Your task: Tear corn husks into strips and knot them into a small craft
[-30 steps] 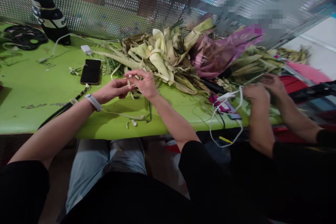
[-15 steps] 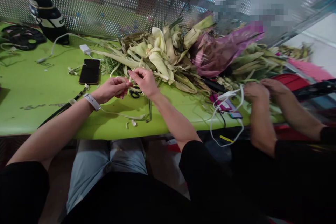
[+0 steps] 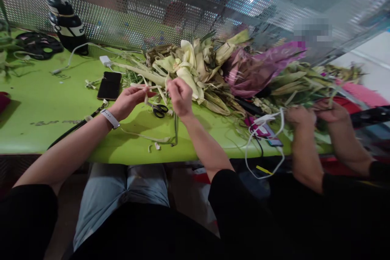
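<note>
My left hand (image 3: 129, 99), with a pale band on its wrist, pinches a narrow strip of pale corn husk (image 3: 154, 87). The strip stretches across to my right hand (image 3: 181, 96), whose fingers are closed on its other end. Small loops of the strip hang by the left fingertips. Just below the hands lies a pair of black-handled scissors (image 3: 160, 110) on the green table. Behind them spreads a heap of dried and pale corn husks (image 3: 189, 55). A loose husk strip (image 3: 146, 136) rests nearer the table's front edge.
A black phone (image 3: 109, 85) lies left of the hands, near a white charger (image 3: 105, 61). A dark bottle (image 3: 68, 28) stands behind it. Right are a pink plastic bag (image 3: 258, 67), a white cable (image 3: 248, 162) and a co-worker's hands (image 3: 304, 114) among green husks. Perforated metal backs the table.
My hands have moved apart, the right one going rightward, so the strip now spans between them. The scissors show more fully. The view has shifted slightly.
</note>
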A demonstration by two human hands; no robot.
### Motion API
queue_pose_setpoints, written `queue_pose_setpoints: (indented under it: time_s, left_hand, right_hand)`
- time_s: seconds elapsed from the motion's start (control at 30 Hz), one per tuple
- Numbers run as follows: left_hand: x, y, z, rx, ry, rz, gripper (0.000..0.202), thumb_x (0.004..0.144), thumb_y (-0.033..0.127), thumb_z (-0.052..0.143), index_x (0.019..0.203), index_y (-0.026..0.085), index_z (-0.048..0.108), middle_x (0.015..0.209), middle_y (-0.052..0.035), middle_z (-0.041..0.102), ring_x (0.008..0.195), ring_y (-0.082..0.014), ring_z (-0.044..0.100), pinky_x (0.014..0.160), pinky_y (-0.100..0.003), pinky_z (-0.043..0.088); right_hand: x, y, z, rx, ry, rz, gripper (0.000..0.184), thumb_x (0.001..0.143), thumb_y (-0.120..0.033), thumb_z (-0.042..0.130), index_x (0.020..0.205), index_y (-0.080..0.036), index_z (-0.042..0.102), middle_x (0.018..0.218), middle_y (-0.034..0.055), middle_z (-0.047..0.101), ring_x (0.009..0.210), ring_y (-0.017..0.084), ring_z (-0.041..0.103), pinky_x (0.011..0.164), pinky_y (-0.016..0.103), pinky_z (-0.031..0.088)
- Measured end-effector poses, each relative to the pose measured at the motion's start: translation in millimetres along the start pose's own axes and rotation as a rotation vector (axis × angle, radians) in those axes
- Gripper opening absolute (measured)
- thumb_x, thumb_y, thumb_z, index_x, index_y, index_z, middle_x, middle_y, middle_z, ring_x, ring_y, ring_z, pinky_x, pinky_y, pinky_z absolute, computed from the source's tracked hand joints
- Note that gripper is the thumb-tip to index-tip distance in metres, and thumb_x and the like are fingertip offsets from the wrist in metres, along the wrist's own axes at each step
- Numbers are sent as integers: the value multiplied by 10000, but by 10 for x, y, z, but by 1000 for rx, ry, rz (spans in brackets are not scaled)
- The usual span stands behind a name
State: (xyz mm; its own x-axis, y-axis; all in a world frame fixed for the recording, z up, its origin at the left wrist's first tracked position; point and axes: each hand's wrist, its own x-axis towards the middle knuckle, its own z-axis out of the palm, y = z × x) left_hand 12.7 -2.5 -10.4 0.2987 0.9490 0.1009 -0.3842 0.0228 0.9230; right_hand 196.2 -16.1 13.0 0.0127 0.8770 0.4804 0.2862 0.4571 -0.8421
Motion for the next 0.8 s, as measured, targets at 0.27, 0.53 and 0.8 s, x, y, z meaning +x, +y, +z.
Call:
queue_pose_setpoints:
  time_s: [0.27, 0.53, 0.8]
  left_hand:
    - [19, -14, -46, 16, 49, 123, 361, 655, 303, 889, 898, 132, 683, 813, -58, 758, 741, -150, 715, 638, -245, 526]
    - [20, 20, -32, 92, 13, 114, 353, 678, 333, 874, 904, 144, 679, 711, -22, 720, 536, -108, 620, 534, -241, 503]
    - [-6, 102, -70, 53, 16, 61, 346, 619, 314, 912, 812, 124, 695, 833, -62, 748, 749, -145, 698, 668, -233, 540]
  right_hand:
    - [-145, 83, 345, 429, -479, 351, 328, 779, -483, 744, 798, -166, 666, 723, 6, 686, 649, 99, 629, 656, 229, 510]
    - [-119, 111, 338, 687, -481, 603, 399, 697, -481, 844, 857, -185, 629, 699, -39, 649, 607, 72, 602, 608, 198, 515]
    - [-89, 133, 266, 587, -630, 522, 415, 673, -514, 845, 758, -164, 639, 624, -48, 619, 535, 56, 550, 533, 187, 463]
